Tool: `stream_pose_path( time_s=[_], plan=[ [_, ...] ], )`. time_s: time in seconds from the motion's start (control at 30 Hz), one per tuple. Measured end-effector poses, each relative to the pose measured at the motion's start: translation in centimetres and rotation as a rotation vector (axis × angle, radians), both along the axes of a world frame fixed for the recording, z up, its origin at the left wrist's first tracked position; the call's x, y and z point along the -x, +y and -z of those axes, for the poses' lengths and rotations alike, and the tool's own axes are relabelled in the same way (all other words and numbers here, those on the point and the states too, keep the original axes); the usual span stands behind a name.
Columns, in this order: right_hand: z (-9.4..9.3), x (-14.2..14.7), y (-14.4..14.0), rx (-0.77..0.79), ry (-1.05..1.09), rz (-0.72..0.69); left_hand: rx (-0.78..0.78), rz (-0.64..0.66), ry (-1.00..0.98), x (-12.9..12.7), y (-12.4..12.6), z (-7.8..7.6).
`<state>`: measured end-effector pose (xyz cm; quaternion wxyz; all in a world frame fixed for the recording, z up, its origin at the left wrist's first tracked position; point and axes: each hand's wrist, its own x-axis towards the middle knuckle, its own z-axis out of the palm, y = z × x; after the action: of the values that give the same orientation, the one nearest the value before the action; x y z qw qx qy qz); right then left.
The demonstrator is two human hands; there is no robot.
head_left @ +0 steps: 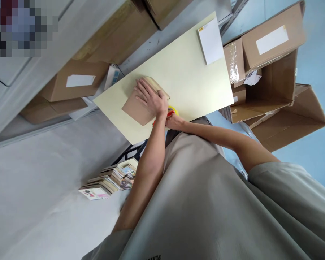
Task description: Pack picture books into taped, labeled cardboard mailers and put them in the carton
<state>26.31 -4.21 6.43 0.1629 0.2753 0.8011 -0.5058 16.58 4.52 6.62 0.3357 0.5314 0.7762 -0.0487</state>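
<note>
Left hand [151, 98] spread flat, fingers open, pressing down on the top of a small cardboard box [137, 108] rather than gripping it. Right hand [174, 121] just behind the left wrist, apparently wrapped around a red and yellow tape dispenser [171, 111] at the box's near edge, though fingers mostly hidden. Box resting on the pale yellow table [184, 76], directly under the left palm, near the table's near edge. Probably a sealing pass. To do it well: keep the flat palm firm so the box cannot slide, hold the flaps level, draw the dispenser straight along the seam toward the fingertips, and keep the fingers out of the tape's path. Small box closed, contents not visible. Beyond the right hand, well apart, a large open carton [268, 90] lying on its side, interior shadowed, nothing visible inside. Above it a closed labelled box [273, 36]. Beyond the left fingertips, another closed box with a white label [76, 85]. White pad [210, 40] at the table's far end. Below the left forearm, a stack of books [109, 180].
</note>
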Motion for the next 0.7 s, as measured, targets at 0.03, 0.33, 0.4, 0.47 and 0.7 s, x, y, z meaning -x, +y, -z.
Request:
stream_pose_path(
  time_s=[0.03,0.33,0.4,0.47,0.7],
  plan=[
    [0.0,-1.3,-0.7,-0.035,-0.033,0.001,-0.019,-0.036,0.038,-0.4,-0.2,-0.1],
    [-0.3,-10.5,-3.8,-0.316,-0.198,-0.037,-0.055,-0.192,0.106,-3.6,-1.4,-0.2],
    [-0.3,-11.1,-3.2,-0.349,-0.176,-0.043,-0.121,-0.193,0.172,-3.6,-1.6,0.3],
    [0.0,-12.2,-2.3,-0.394,-0.139,-0.081,-0.160,-0.178,0.188,-3.4,-2.0,0.7],
    [3.6,-21.6,3.3,-0.734,-0.226,0.039,-0.123,-0.126,0.111,-3.0,-2.6,0.7]
  ],
)
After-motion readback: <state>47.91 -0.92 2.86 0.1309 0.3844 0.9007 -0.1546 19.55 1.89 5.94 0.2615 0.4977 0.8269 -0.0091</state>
